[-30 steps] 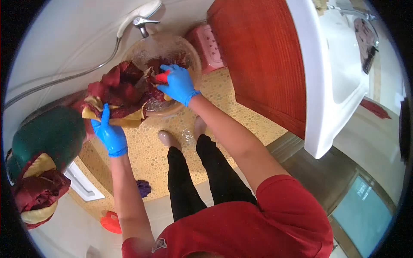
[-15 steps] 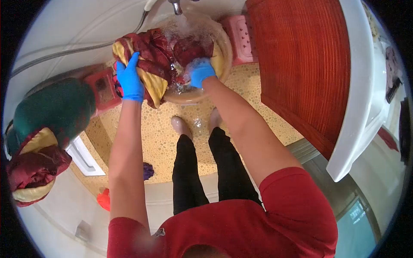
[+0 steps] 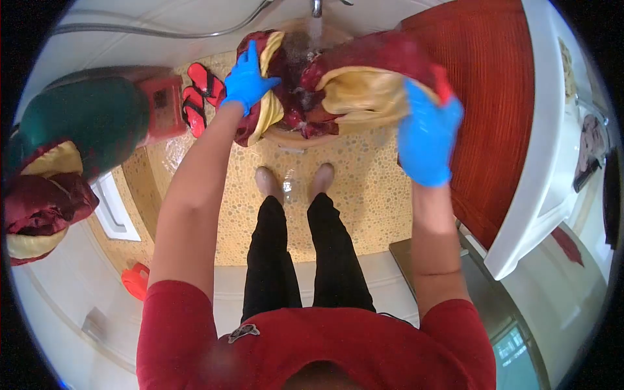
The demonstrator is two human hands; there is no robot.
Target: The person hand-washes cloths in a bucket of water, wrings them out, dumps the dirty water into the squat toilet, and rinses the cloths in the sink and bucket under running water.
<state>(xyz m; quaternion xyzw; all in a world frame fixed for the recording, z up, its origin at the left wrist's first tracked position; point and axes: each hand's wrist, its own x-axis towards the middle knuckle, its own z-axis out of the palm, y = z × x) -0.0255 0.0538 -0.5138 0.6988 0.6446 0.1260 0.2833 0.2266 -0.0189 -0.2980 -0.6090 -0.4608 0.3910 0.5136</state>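
Straightaway noted the cloth [image 3: 364,88], maroon and yellow, bunched in and over a basin [image 3: 279,138] at twelve o'clock, with one stretch drawn out past the rim toward two o'clock. Could not tell one piece from two. Saw the tap [image 3: 316,8] beyond, also at twelve, with water [image 3: 314,29] falling toward the folds.

Found the left hand [image 3: 248,81] at eleven o'clock, blue-gloved, laid on folds at the basin's nine o'clock side, with fingers slightly parted and thumb spread well out. Could not tell a grip there from mere pressing. Found the right hand [image 3: 426,136] at two o'clock, likewise gloved, blurred, with fingers curled in and apparently clamped on the stretched end. Saw a small red patch [image 3: 443,84] at those fingertips; could not name it.

Judged a slip the chief risk, from wet gloving on probably heavy, soaked fabric. Feared an end dropped on the floor [image 3: 364,195] or slapped against the wooden cabinet [image 3: 494,97] at two o'clock. Also reckoned on possible tipping from uneven pull, overflow from above, and lost footing for the grey shoes [image 3: 268,182], from wet shine near the centre. Noted red slippers [image 3: 194,110] at half past ten, within splashing range.

Looked for brands, labels, writing. Made out only a pale badge [image 3: 244,333] on the red shirt [image 3: 364,351], at seven o'clock; could read no lettering.
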